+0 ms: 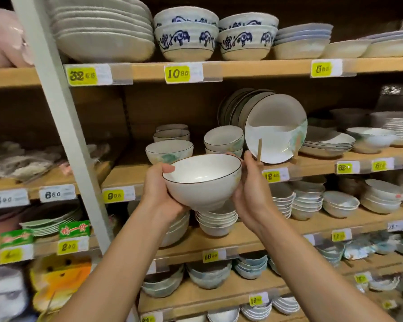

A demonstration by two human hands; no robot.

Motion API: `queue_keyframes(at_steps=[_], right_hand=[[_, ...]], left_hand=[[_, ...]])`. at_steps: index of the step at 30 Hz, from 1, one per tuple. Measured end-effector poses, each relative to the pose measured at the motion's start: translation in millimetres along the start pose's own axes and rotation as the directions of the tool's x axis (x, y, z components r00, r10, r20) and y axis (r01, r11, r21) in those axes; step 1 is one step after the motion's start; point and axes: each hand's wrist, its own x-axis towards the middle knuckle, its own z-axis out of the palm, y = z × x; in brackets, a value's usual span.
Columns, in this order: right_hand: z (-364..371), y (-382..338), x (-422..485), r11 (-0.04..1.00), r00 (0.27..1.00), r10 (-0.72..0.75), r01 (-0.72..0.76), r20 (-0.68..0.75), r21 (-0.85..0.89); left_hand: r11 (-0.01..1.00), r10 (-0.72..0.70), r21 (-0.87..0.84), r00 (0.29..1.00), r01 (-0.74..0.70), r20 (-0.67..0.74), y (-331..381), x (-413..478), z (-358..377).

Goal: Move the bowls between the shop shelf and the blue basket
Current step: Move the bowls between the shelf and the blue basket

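Gripped from both sides: white dark-rimmed bowl (203, 182), cupped between left hand (157, 190) and right hand (250, 189), fingers curled round wall. Bowl held mouth-up, clear of middle shelf (126, 176), before similar bowls (169, 151). Faint tint on right wall, possibly motif.

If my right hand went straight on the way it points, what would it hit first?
Probably the wooden stand peg propping the tilted plate, just past your right hand holding the white bowl; depth is unclear.

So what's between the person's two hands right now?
In the head view, a white dark-rimmed bowl fills that gap, held on either side by the left hand and the right hand.
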Motion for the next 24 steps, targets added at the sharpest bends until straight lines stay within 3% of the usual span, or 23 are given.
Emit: queue_keyframes(at_steps=[11,18,24], right_hand=[[13.3,-6.6,55.6,0.995,0.957,0.1,-0.104,0.272,-0.001],[46.1,-13.9,89.6,0.983,0.915,0.155,-0.18,0.373,0.033],[66.3,-13.9,115.3,0.977,0.923,0.169,-0.202,0.346,0.062]], left_hand=[[0.979,0.202,0.031,0.976,-0.2,-0.085,22.0,9.8,17.1],[0.994,0.09,0.06,0.993,-0.095,0.082,66.5,30.7,7.4],[0.989,0.057,0.128,0.991,-0.073,0.125,94.9,57.0,0.7]])
